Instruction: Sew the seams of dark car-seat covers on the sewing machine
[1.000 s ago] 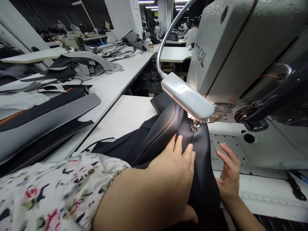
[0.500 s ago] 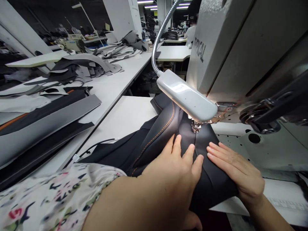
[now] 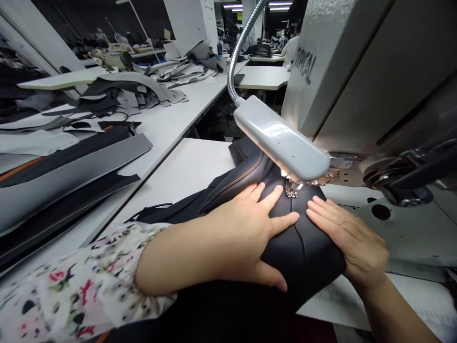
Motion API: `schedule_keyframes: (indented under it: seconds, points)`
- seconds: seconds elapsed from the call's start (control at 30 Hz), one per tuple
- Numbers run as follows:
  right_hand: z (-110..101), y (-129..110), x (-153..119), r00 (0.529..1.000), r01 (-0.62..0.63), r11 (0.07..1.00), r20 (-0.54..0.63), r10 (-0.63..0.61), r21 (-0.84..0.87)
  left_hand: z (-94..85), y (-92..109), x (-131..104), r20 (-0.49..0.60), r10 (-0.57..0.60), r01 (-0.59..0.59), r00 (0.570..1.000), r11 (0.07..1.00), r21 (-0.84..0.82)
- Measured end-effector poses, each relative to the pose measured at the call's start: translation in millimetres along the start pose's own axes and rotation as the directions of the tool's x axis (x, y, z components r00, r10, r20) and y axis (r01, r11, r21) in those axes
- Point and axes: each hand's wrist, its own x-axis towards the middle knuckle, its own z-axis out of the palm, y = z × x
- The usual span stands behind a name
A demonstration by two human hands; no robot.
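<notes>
A black leather-like cover [image 3: 296, 247] with orange topstitching lies under the presser foot [image 3: 291, 189] of a sewing machine [image 3: 332, 81]. A seam runs from the foot toward me. To the left of that seam, my left hand [image 3: 246, 224] rests on the cover with its fingers spread and the thumb stretched out. My right hand [image 3: 350, 233] lies flat along the cover's right side, fingers stretched and close together. The needle point cannot be made out behind the lamp and foot.
A white lamp [image 3: 282, 138] on a bendy metal neck hangs just above the presser foot. Along the left, a white table [image 3: 160, 124] bears grey and black cut pieces [image 3: 78, 162]. Another person [image 3: 290, 51] sits in the background.
My left hand has shifted slightly up and turned, its fingers and thumb spreading wider. More of the seam now shows. My right hand stays nearly in place, and the view has shifted a little.
</notes>
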Motion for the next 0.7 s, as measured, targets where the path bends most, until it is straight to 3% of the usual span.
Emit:
schedule_keyframes:
  seconds: [0.3,0.57,0.7]
  points:
    - [11.4,13.6,8.2,0.999,0.001,0.999,-0.038,-0.003,-0.042,-3.5,-24.6,15.2,0.121,-0.019,0.040,0.992,0.983,-0.177]
    - [24.9,18.6,15.0,0.988,-0.035,0.995,-0.152,0.021,-0.094,6.0,-55.4,24.9,-0.014,0.162,-0.160,0.987,0.956,-0.246]
    - [37.4,27.6,13.7,0.976,-0.056,0.994,-0.215,0.035,-0.091,11.3,-61.5,26.5,-0.103,0.187,-0.204,0.977,0.960,-0.191]
